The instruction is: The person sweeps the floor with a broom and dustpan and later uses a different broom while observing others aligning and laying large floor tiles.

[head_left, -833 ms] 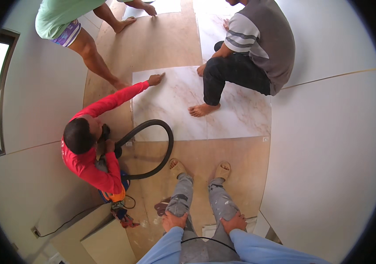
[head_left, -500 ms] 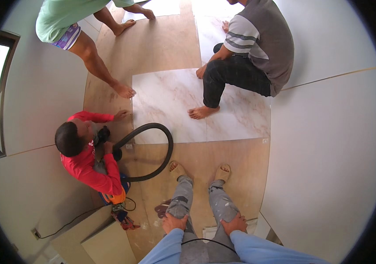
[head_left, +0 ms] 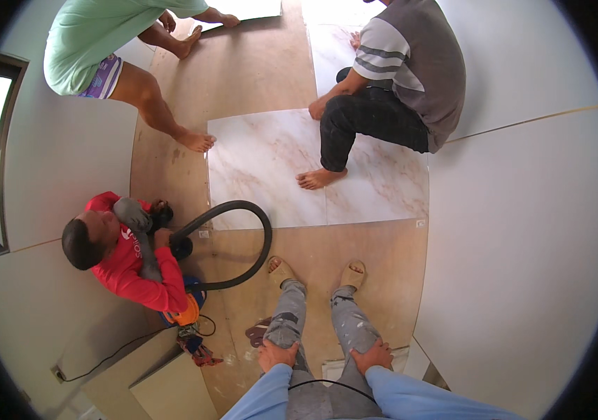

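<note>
My left hand (head_left: 276, 355) rests on my left knee (head_left: 286, 332), fingers laid over the side of the leg. On the other side my right hand (head_left: 373, 357) lies on my right knee (head_left: 359, 334), thumb apart from the fingers. Neither hand holds anything. Both legs are in grey, paint-spotted trousers, and my feet in tan slippers (head_left: 279, 270) stand on the plywood floor (head_left: 376, 245). Beyond them lie marbled white tiles (head_left: 264, 168). My light-blue sleeves (head_left: 264, 395) come in from the lower edge.
At left a person in red (head_left: 138, 269) holds a black vacuum hose (head_left: 265, 245). A person in dark trousers (head_left: 376, 122) squats on the tiles. Far left, a person in green (head_left: 103, 42) bends over a raised tile (head_left: 253, 8). Dark slippers (head_left: 257, 332) and loose boards (head_left: 173, 392) lie nearby.
The person in red has leaned back left and drawn an arm in from the tile edge. The far person has shifted left, and the far tile's edge now stands raised. My hands stay put.
</note>
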`<state>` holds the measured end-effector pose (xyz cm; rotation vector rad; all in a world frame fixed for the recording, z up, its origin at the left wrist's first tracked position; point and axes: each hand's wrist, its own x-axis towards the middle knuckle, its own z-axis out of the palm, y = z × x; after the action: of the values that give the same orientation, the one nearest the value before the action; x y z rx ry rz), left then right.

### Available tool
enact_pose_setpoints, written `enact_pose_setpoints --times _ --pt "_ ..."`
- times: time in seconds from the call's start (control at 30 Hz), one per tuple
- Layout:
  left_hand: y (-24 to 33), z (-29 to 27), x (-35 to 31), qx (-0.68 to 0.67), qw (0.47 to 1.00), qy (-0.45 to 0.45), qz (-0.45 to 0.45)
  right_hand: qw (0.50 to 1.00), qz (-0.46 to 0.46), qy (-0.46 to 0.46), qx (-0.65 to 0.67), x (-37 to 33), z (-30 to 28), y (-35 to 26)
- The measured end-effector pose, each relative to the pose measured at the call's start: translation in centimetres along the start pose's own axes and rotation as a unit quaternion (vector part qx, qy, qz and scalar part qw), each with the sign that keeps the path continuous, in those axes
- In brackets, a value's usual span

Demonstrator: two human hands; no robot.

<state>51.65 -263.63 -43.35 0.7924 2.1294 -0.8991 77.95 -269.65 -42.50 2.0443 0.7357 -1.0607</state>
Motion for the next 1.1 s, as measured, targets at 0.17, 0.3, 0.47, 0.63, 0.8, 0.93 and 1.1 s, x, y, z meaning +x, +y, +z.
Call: enact_pose_setpoints --times 0.17,0.3,0.47,0.63,0.8,0.93,1.1 --pt "0.4 -0.7 -0.5 -0.006 1.000 0.002 0.005 1.000 0.004 -0.002 -0.009 -0.1 -0.5 -0.1" --pt "0.5 -0.9 -0.5 -0.005 1.000 -0.011 -0.003 1.000 0.005 -0.004 -0.007 -0.1 -0.6 -0.1" --pt "0.4 -0.9 -0.4 0.003 1.000 -0.010 -0.001 1.000 0.007 -0.011 -0.005 0.0 -0.5 0.0" --pt "0.4 -1.0 -0.5 0.002 1.000 -0.006 0.002 1.000 0.008 -0.009 -0.004 -0.1 -0.7 -0.1" --pt "0.0 -0.1 0.0 -0.001 1.000 0.010 0.004 1.000 0.002 -0.005 0.000 -0.1 -1.0 -0.3" --pt "-0.1 0.0 0.0 -0.002 1.000 0.017 0.007 1.000 0.003 -0.001 -0.002 -0.4 -1.3 -0.4" --pt "0.0 -0.1 -0.2 -0.011 1.000 0.022 0.006 1.000 0.001 0.014 -0.004 -0.4 -0.9 -0.3"
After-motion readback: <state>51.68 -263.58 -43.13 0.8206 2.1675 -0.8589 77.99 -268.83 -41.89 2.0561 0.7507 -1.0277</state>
